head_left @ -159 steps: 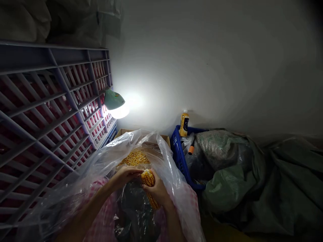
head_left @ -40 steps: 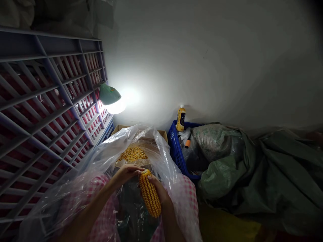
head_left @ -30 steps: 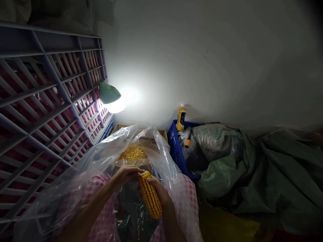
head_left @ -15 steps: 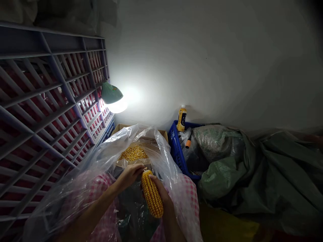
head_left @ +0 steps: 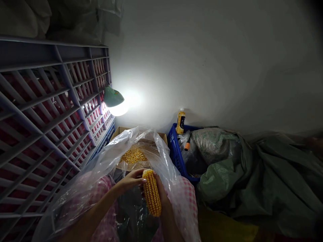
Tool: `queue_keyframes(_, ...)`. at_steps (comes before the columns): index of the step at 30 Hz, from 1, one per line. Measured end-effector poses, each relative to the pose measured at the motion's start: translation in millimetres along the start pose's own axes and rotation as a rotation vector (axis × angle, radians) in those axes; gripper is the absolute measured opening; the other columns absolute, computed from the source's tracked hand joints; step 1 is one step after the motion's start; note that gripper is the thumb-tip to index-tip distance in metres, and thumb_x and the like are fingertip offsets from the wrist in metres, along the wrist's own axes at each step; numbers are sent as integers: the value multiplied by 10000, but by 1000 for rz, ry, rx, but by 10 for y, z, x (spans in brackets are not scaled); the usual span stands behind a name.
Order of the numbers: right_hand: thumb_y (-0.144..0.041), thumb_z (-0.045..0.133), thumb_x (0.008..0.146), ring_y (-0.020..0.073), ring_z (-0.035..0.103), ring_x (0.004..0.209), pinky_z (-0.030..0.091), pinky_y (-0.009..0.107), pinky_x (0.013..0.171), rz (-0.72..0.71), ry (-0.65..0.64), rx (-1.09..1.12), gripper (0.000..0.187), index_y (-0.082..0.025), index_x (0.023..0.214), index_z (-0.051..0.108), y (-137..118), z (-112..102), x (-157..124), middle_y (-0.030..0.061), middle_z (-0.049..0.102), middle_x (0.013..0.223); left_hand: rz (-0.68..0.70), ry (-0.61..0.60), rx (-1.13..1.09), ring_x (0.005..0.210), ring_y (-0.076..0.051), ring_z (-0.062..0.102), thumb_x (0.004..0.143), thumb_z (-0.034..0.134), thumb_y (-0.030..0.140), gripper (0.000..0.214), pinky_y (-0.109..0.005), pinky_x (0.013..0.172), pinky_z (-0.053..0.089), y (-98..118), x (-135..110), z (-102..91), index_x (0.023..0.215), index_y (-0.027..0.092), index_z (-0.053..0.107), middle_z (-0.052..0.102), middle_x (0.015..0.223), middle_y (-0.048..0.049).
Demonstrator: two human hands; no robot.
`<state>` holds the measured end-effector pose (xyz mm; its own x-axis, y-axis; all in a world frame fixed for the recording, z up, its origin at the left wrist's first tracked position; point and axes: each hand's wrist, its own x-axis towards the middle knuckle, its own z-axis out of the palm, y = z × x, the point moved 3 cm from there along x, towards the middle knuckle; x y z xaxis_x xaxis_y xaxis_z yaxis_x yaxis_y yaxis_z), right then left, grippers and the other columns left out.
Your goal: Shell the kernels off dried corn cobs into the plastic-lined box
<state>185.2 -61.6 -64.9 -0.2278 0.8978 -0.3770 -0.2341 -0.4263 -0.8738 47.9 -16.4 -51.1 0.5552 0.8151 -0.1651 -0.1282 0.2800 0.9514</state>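
Note:
A yellow corn cob [head_left: 152, 195], thick with kernels, is held tilted over my lap. My right hand [head_left: 160, 190] wraps its right side, with some of the fingers hidden behind it. At the upper left end of the cob, my left hand [head_left: 135, 178] has its thumb against the kernels and its fingers curled around the tip. Just beyond my hands, loose corn kernels [head_left: 133, 156] lie in a clear plastic bag [head_left: 161, 148] that lines a cardboard box [head_left: 121, 130]. The bag's near side spreads across my knees.
A purple slatted crate [head_left: 73, 84] stands at my left, with a lit green lamp [head_left: 113, 97] hanging on it. To the right, a blue basket [head_left: 176, 158] holds bags, an orange-ended object [head_left: 187, 146] and a yellow bottle [head_left: 180, 121]. Dark green tarpaulin [head_left: 277, 174] lies farther right.
My left hand has shifted from the cob's tip onto its upper side, thumb now on the kernels. The cob has turned slightly more upright. The whole view has moved a little.

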Motion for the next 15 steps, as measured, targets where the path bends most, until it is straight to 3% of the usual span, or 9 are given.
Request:
queue_keyframes(4, -619, 627, 691, 216, 612, 881, 474, 328, 783, -23, -9, -81, 547, -197, 1039, 629, -43, -2, 175, 43, 652, 887, 88, 183, 90, 952, -243, 616, 589, 748, 542, 597, -352, 859, 477, -66, 77, -112, 1035, 154, 664, 686, 996, -84)
queue_keyframes(6, -532, 730, 626, 203, 604, 882, 460, 304, 794, -83, 26, -154, 529, -192, 1017, 624, -34, -18, 229, 32, 649, 908, 80, 197, 148, 968, -256, 623, 607, 725, 561, 614, -371, 868, 483, -65, 95, -169, 1061, 154, 660, 689, 1029, -97)
queue_keyframes(10, -492, 741, 627, 191, 598, 805, 460, 280, 712, -139, 35, -215, 507, -163, 994, 621, 2, -51, 259, 31, 645, 878, 90, 192, 273, 1016, -258, 619, 693, 651, 549, 549, -367, 883, 484, -15, 85, -272, 1083, 163, 673, 683, 1103, -104)
queue_keyframes(15, -499, 736, 627, 170, 575, 734, 442, 262, 654, -148, 34, -370, 491, -144, 947, 629, -34, -84, 241, 18, 634, 808, 117, 247, 485, 905, -244, 661, 731, 615, 462, 418, -340, 813, 513, -38, 91, -382, 1010, 168, 715, 723, 1009, -92)
